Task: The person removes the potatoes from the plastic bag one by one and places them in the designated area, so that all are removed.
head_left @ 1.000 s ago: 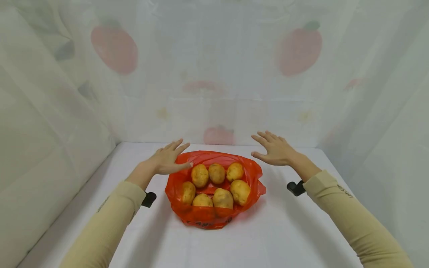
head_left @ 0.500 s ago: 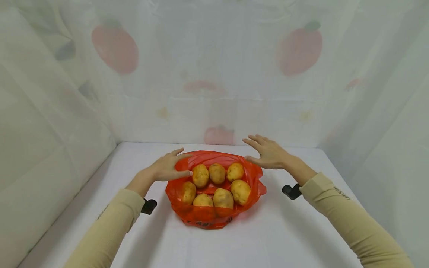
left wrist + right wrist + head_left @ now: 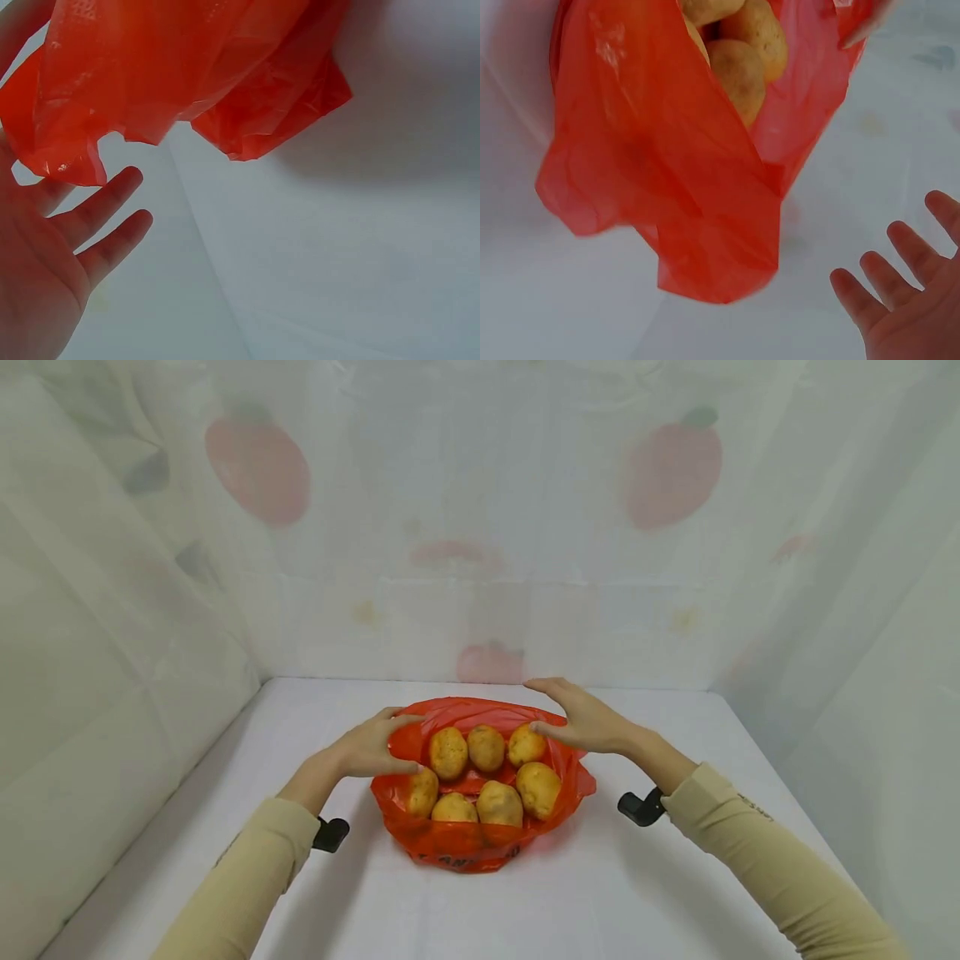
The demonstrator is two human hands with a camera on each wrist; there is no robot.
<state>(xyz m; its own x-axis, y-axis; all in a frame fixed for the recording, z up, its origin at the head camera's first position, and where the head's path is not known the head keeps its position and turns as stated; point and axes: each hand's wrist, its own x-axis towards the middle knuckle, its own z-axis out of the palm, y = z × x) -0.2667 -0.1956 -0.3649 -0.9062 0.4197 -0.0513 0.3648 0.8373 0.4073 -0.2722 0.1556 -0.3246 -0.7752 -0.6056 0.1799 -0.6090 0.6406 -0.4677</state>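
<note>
A red plastic bag (image 3: 450,843) with its mouth spread wide sits on the white table, holding several potatoes (image 3: 499,804). My left hand (image 3: 369,750) is at the bag's left rim, thumb and fingers apart; in the left wrist view its straight fingers (image 3: 112,247) lie right by the hanging red edge. Over the bag's right back rim, my right hand (image 3: 588,718) has its thumb overlapping a potato in the head view. The right wrist view shows that hand's fingers (image 3: 911,251) spread beside the bag, with nothing between them.
The table (image 3: 480,914) is covered in white. Pale curtains (image 3: 480,527) with faint red fruit prints stand behind it and along both sides. A black wrist mount (image 3: 641,808) sticks out below each sleeve.
Both hands have come down and closer to the bag, the right one moving left over its rim and the left one lowering along its edge. The bag and potatoes stay put.
</note>
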